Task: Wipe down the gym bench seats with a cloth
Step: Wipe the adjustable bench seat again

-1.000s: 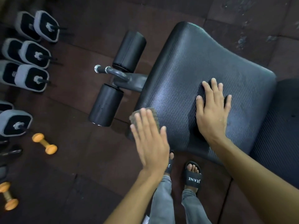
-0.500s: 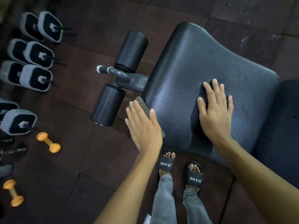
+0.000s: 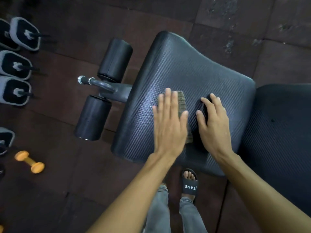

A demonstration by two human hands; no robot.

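— Across the rubber-tiled floor [image 3: 70, 179], what takes up the most room?

— A black textured bench seat [image 3: 198, 76], with a second black pad [image 3: 282, 140] just beside its right edge. Off its left edge a metal bar [image 3: 107, 86] carries two black foam rollers [image 3: 115, 58], one on each side.

— And along the floor's left edge?

— A row of grey-and-black adjustable dumbbells [image 3: 16, 64], lying on the floor rather than in any rack that I can see. Nearer, an orange dumbbell [image 3: 29, 161] lies alone, well apart from the bench.

— Where is the cloth?

— A grey-brown cloth [image 3: 180, 102] lies flat on the seat, near the middle toward its near edge. Most of it is hidden; its far end shows beyond the fingertips and a strip shows at the right side of the palm.

— The hands?

— The left hand [image 3: 170, 125] lies palm down on the cloth, fingers straight and slightly spread, pressing rather than gripping. It looks a little blurred. The right hand [image 3: 213, 121] rests just beside it, palm down on the bare seat, fingers relaxed and slightly apart, holding nothing. Both forearms are bare.

— Anything smaller?

— Below the seat's near edge, grey trouser legs and a black slide sandal [image 3: 190, 185] printed JEANE.
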